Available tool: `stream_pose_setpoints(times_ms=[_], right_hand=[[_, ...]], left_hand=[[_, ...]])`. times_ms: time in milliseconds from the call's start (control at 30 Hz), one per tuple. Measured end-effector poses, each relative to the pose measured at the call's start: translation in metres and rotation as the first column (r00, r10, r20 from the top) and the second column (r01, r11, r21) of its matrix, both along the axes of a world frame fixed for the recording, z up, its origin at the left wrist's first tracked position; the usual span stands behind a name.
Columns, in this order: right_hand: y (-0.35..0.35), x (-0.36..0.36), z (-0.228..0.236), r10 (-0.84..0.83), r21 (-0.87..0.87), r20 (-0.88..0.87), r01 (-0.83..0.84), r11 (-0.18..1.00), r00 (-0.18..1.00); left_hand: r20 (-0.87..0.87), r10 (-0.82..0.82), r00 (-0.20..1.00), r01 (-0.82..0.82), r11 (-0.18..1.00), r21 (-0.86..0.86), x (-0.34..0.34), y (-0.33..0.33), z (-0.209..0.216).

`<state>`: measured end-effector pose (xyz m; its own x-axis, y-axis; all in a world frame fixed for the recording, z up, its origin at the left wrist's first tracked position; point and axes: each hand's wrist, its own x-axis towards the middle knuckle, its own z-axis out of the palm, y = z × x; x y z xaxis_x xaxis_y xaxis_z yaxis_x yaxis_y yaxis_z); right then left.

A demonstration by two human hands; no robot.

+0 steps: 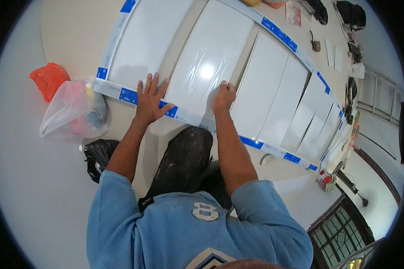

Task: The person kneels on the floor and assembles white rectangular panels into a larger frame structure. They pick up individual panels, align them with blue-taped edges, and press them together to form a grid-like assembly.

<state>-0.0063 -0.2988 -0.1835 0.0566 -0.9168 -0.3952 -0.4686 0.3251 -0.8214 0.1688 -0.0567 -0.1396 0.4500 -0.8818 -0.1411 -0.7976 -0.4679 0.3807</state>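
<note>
A long white frame (110,91) with blue-printed protective film lies on the floor before me, with several white panels set across it. My left hand (151,101) is open, fingers spread, resting over the near rail beside the gap between two panels. My right hand (224,96) is closed, its fingers curled above the near right part of a glossy panel (202,54) with rippled clear film. What the curled fingers hold, if anything, is hidden. To the right of that hand lies another white panel (259,78), a gap between the two.
On the left are an orange plastic bag (49,80), a clear bag (67,112) of coloured things and a black bag (101,154). My knee (191,141) is close to the near rail. Tools and dark items line the far side; a fan (368,197) stands at right.
</note>
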Motion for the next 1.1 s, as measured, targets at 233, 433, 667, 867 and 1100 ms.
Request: stream_pose_setpoints(times_ms=[233, 433, 667, 867, 1100], right_hand=[[-0.013, -0.027, -0.023, -0.044, -0.021, 0.076, 0.046, 0.999, 0.996], [-0.021, -0.055, -0.019, -0.025, -0.030, -0.015, 0.024, 0.999, 1.000], [-0.027, -0.064, -0.017, -0.100, -0.005, 0.014, 0.100, 0.995, 0.995], [-0.030, -0.066, -0.015, -0.010, -0.060, -0.120, 0.003, 0.998, 0.993], [-0.049, -0.073, 0.003, 0.463, 0.006, -0.365, -0.495, 0.869, 0.808]], left_hand=[[-0.001, 0.066, 0.998, -0.066, 0.991, -0.113, -0.023, -0.017, 0.001], [-0.249, 0.079, 0.965, -0.093, 0.995, -0.044, -0.044, -0.037, 0.002], [-0.366, 0.049, 0.929, -0.021, 0.997, 0.079, -0.033, -0.061, -0.004], [-0.466, 0.271, 0.842, -0.253, 0.962, 0.102, -0.028, -0.069, -0.029], [-0.422, 0.123, 0.898, -0.069, 0.988, 0.139, -0.017, -0.055, -0.039]])
